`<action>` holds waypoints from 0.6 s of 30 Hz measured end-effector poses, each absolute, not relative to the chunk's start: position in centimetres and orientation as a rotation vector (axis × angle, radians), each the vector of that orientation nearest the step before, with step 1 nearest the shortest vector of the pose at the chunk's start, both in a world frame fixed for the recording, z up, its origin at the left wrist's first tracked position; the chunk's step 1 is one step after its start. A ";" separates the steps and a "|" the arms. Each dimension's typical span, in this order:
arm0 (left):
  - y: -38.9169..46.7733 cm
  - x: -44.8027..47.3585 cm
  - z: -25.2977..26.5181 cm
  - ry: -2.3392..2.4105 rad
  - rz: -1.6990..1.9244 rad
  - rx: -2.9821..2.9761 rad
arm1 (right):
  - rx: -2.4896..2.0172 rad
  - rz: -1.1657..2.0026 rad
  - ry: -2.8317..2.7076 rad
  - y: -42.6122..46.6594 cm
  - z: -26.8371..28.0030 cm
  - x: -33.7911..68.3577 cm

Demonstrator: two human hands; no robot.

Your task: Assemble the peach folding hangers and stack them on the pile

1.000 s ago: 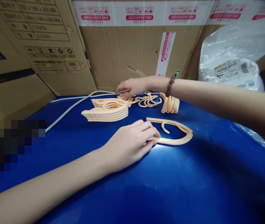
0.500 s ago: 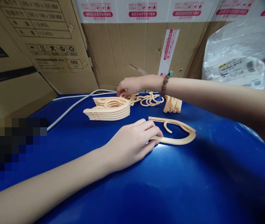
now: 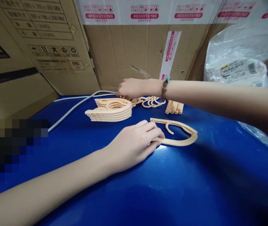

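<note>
My left hand [image 3: 139,142] is closed on the near arm of a beige folding clothes hanger [image 3: 182,142] that lies folded on the blue tabletop, its small hook turned inward. Farther back, my right hand [image 3: 130,88] reaches across with bent fingers down at loose beige pieces [image 3: 136,101]; its fingertips are hidden, so what they grip cannot be made out. In front of that hand sits a neat stack of several folded beige hangers [image 3: 110,113]. Beige hook-shaped pieces [image 3: 151,102] lie tangled beneath my right wrist, beside a bundle of short beige bars [image 3: 175,107].
Cardboard boxes [image 3: 124,53] stand along the back and at the left [image 3: 60,81]. A white cable [image 3: 73,103] runs over the blue tabletop [image 3: 134,194] at the left. Clear plastic packaging with a label [image 3: 237,69] is at the back right.
My right hand has settled slightly lower and curled more over the loose pieces, with its wrist shifting a little left. My left hand and the hanger in it have stayed put.
</note>
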State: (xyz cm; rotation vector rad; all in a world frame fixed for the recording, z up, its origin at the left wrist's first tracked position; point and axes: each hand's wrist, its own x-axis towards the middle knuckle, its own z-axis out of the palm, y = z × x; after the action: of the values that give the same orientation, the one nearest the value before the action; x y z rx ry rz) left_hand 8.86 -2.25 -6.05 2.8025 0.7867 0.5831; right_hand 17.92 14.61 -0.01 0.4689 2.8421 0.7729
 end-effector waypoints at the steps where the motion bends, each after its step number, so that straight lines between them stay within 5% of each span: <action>1: -2.3 8.9 -6.0 0.786 0.583 2.801 | 0.477 0.764 2.842 14.6 0.0 17.9; 18: -2.2 9.0 -6.1 0.790 0.587 2.809 | 0.930 0.324 2.820 17.4 -0.7 17.7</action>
State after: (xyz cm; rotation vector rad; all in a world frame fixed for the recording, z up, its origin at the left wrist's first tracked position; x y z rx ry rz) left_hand 8.96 -2.17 -6.09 2.8088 0.7898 0.5872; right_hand 17.70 17.42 -0.73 0.9302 2.8202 0.3245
